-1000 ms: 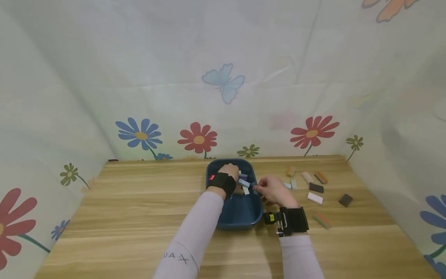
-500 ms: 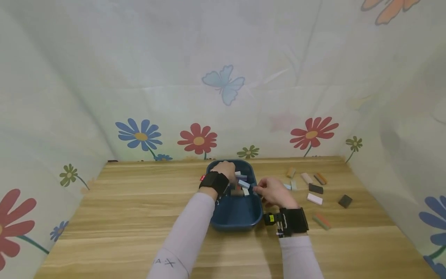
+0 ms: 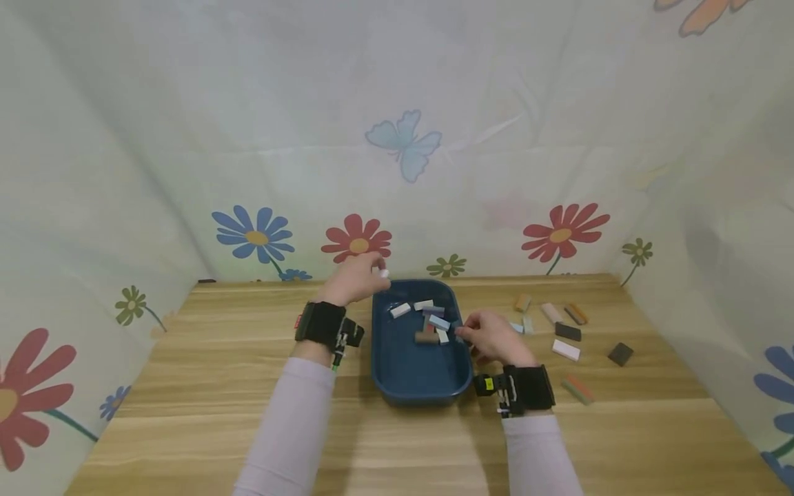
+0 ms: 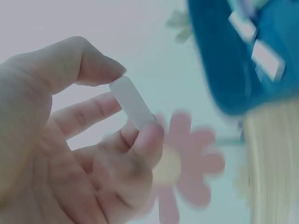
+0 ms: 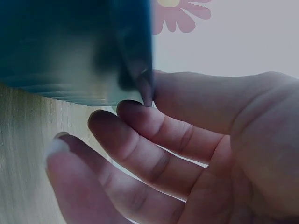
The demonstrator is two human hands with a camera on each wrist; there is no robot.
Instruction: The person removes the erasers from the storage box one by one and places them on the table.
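Observation:
My left hand (image 3: 356, 279) is raised by the far left corner of the blue bin (image 3: 422, 398). It pinches a small white eraser (image 4: 134, 102) between thumb and fingertips, at its two ends in the left wrist view. My right hand (image 3: 496, 339) stays at the bin's right side, thumb and index finger pinching the rim (image 5: 140, 51); its other fingers are curved below. Inside the bin lie several eraser-like blocks: a white one (image 3: 400, 311) at the left, another white one (image 3: 424, 304) at the back, a light blue one (image 3: 440, 322) and a brown one (image 3: 426, 337).
Right of the bin, several more blocks lie loose on the wooden table (image 3: 260, 386): a white one (image 3: 566, 350), a black one (image 3: 568, 332), a dark square one (image 3: 621, 354) and an orange-green one (image 3: 578, 389). A flowered curtain (image 3: 298, 138) rises behind the table.
My left hand has come up out of the bin and moved left, now with a white eraser in its fingers. My right hand still grips the bin's rim.

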